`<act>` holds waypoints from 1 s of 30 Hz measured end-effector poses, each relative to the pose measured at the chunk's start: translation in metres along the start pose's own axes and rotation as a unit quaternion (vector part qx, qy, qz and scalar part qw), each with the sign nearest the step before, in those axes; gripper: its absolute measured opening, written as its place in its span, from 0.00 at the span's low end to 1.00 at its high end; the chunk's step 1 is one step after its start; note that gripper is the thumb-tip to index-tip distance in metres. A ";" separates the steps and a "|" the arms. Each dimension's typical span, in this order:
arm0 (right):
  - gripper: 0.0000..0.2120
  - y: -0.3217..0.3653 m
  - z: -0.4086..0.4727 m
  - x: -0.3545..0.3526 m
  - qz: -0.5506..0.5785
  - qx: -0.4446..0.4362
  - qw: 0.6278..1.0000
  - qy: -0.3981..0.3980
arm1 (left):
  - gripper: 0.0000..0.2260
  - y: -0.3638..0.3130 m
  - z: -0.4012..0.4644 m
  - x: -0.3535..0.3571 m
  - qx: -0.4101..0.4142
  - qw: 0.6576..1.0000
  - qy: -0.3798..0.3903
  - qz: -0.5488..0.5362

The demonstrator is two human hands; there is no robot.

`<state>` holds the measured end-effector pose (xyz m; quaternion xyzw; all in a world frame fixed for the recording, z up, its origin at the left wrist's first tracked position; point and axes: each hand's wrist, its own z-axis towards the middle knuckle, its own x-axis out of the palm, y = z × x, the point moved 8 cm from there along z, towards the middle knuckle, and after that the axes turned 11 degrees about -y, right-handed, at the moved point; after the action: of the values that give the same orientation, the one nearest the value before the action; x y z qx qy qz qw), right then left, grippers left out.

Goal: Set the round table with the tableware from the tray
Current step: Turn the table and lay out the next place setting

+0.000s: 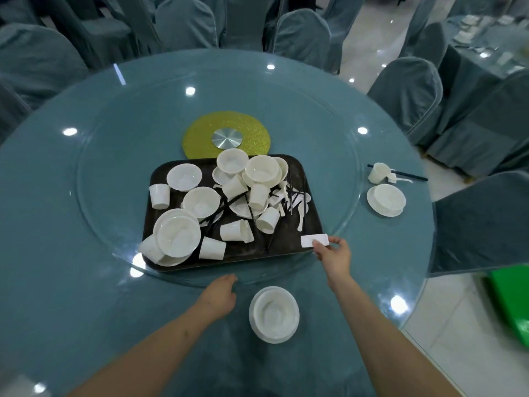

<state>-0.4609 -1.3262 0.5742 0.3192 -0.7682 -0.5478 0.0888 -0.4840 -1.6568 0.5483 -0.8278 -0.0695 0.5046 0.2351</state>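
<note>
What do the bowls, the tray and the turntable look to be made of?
Bowls: glossy white, probably glazed ceramic, possibly melamine; soft highlights on the rims.
Tray: dark brown and matte, likely plastic; dull, scuffed surface.
Turntable: clear glass; the teal cloth shows through and ceiling lights reflect sharply on it.

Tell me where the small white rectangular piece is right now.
In the head view, the small white rectangular piece is pinched in the right hand, over the tray's near right corner.
</note>
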 end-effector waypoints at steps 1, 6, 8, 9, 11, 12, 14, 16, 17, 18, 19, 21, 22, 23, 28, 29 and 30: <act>0.15 -0.003 -0.004 -0.005 0.003 0.000 1.000 -0.001 | 0.23 -0.002 0.000 0.000 -0.002 1.000 0.002 0.002; 0.15 -0.025 -0.022 -0.025 0.014 0.010 1.000 0.005 | 0.22 -0.004 0.001 0.002 -0.012 1.000 0.001 0.006; 0.16 -0.035 -0.029 -0.033 0.023 0.020 0.999 0.009 | 0.22 -0.005 -0.001 0.003 -0.013 1.000 -0.001 0.008; 0.16 -0.040 -0.032 -0.036 0.029 0.024 0.999 0.011 | 0.22 -0.005 -0.002 0.003 -0.011 1.000 -0.001 0.009; 0.16 -0.049 -0.036 -0.042 0.036 0.030 0.999 0.017 | 0.22 -0.005 -0.004 0.005 -0.008 1.000 0.005 0.012; 0.17 -0.054 -0.038 -0.044 0.042 0.035 0.998 0.021 | 0.23 -0.004 -0.004 0.007 -0.008 1.000 0.008 0.015; 0.16 -0.061 -0.041 -0.049 0.062 0.052 0.996 0.022 | 0.23 -0.002 -0.003 0.008 -0.007 1.000 0.009 0.019; 0.15 -0.066 -0.044 -0.051 0.090 0.075 0.993 0.028 | 0.22 -0.002 -0.002 0.008 -0.006 1.000 0.007 0.021; 0.15 -0.068 -0.045 -0.052 0.097 0.085 0.991 0.033 | 0.22 -0.002 -0.002 0.009 -0.005 1.000 0.007 0.023; 0.15 -0.071 -0.045 -0.053 0.095 0.093 0.990 0.037 | 0.22 -0.002 -0.001 0.009 -0.005 1.000 0.006 0.024; 0.15 -0.074 -0.045 -0.054 0.092 0.100 0.990 0.040 | 0.22 -0.002 0.000 0.008 -0.005 1.000 0.004 0.026; 0.15 -0.079 -0.044 -0.055 0.084 0.107 0.989 0.050 | 0.23 -0.001 0.001 0.008 -0.006 1.000 -0.001 0.029; 0.14 -0.080 -0.044 -0.055 0.076 0.108 0.990 0.057 | 0.23 -0.001 0.001 0.007 -0.006 0.999 -0.003 0.031; 0.14 -0.081 -0.044 -0.055 0.067 0.107 0.990 0.064 | 0.23 0.000 0.001 0.007 -0.006 0.999 -0.005 0.033; 0.14 -0.084 -0.042 -0.057 0.041 0.097 0.992 0.068 | 0.22 -0.001 0.002 0.006 -0.003 0.999 -0.013 0.041; 0.14 -0.086 -0.040 -0.058 0.028 0.094 0.993 0.060 | 0.22 -0.001 0.002 0.006 -0.003 0.999 -0.014 0.041; 0.14 -0.089 -0.039 -0.061 0.011 0.091 0.995 0.051 | 0.22 -0.001 0.002 0.007 -0.002 0.999 -0.014 0.040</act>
<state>-0.3597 -1.3388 0.5219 0.3449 -0.8127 -0.4579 0.1044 -0.4827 -1.6524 0.5428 -0.8235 -0.0402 0.5247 0.2118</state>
